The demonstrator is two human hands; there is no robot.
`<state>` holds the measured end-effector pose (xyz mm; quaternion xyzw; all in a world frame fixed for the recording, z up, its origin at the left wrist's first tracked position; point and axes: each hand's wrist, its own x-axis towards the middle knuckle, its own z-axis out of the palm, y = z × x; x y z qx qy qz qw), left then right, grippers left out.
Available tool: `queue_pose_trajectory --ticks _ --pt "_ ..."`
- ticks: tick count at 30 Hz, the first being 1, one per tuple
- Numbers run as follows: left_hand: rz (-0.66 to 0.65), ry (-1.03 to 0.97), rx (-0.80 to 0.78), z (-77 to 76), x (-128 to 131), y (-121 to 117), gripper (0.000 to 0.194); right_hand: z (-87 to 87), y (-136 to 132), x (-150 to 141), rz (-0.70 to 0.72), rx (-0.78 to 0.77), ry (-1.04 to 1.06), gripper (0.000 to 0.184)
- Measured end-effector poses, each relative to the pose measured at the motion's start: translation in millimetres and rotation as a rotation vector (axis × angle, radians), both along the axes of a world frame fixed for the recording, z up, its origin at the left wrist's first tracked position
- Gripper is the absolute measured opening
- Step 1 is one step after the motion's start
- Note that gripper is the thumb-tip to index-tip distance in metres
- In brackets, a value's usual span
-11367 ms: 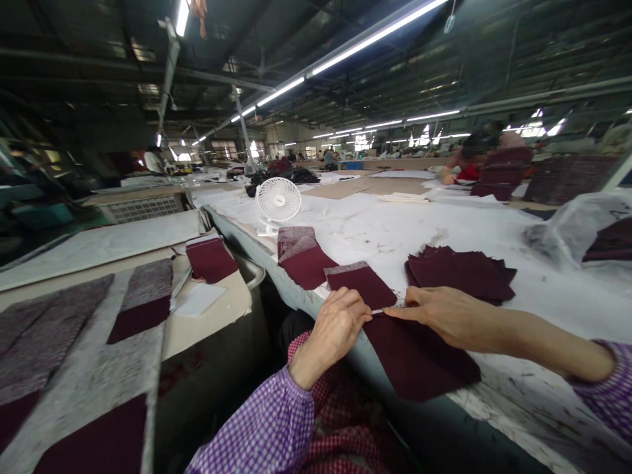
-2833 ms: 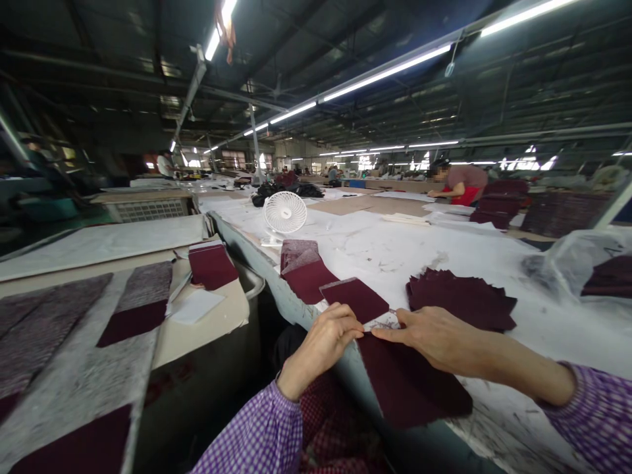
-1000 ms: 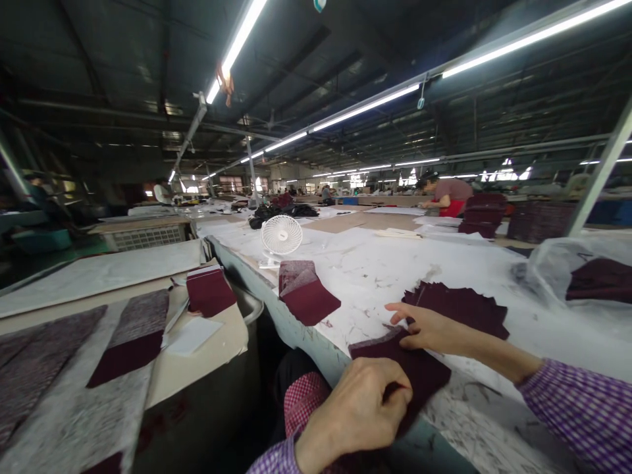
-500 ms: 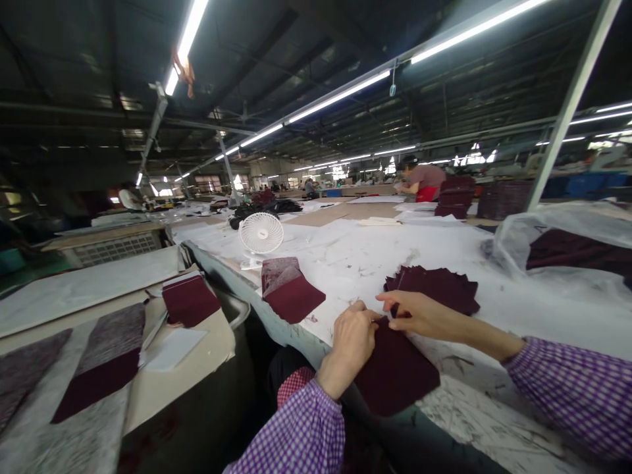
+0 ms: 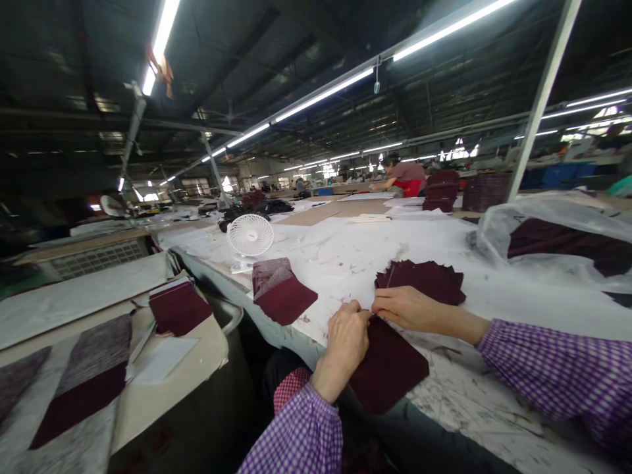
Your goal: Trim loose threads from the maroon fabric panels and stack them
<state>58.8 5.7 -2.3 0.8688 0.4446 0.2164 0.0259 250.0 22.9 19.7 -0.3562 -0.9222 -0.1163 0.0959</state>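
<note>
A dark maroon cloth piece (image 5: pixel 392 368) lies at the table's near edge, its front corner reaching over the rim. My left hand (image 5: pixel 347 336) is closed on its upper left corner, fingers curled. My right hand (image 5: pixel 409 308) meets it there, thumb and fingers pinched together at the same corner; the fingertips partly hide what they grip. Just behind my right hand sits a fanned pile of maroon cloth pieces (image 5: pixel 429 280). To the left of my hands rests a maroon piece with a greyish folded part (image 5: pixel 286 296).
A small white fan (image 5: pixel 250 235) stands on the paper-covered table (image 5: pixel 336 250). At right is a clear plastic bag (image 5: pixel 494 230) with maroon cloth. On the left, a lower board (image 5: pixel 197 375) holds more maroon pieces (image 5: pixel 180 308). A person (image 5: pixel 407 178) bends over the table farther back.
My right hand's fingers, apart before, have closed together at the cloth's corner beside my left hand. The whole view has shifted slightly, so things appear farther left.
</note>
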Motion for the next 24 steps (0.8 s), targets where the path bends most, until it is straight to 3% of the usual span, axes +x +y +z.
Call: queue_pose_trajectory --ticks 8,13,15,19,24 --pt "-0.065 -0.047 0.032 -5.5 -1.4 4.2 0.025 -11.2 -0.1 -1.9 0.083 0.199 -0.167 0.018" --pt "-0.078 0.030 0.119 -5.5 -1.2 2.6 0.029 -10.0 -1.5 5.0 0.143 0.231 -0.248 0.015" --pt "-0.077 0.040 0.125 -6.0 -1.0 2.2 0.029 -5.4 -2.7 8.5 0.122 0.206 -0.210 0.021" --pt "-0.059 0.043 0.106 -6.5 1.3 2.1 0.029 1.1 -11.5 4.0 0.048 0.078 0.062 0.034" --pt "-0.059 0.048 0.049 2.2 -6.4 -0.4 0.027 -7.7 -22.1 -10.3 -0.014 -0.115 0.154 0.031"
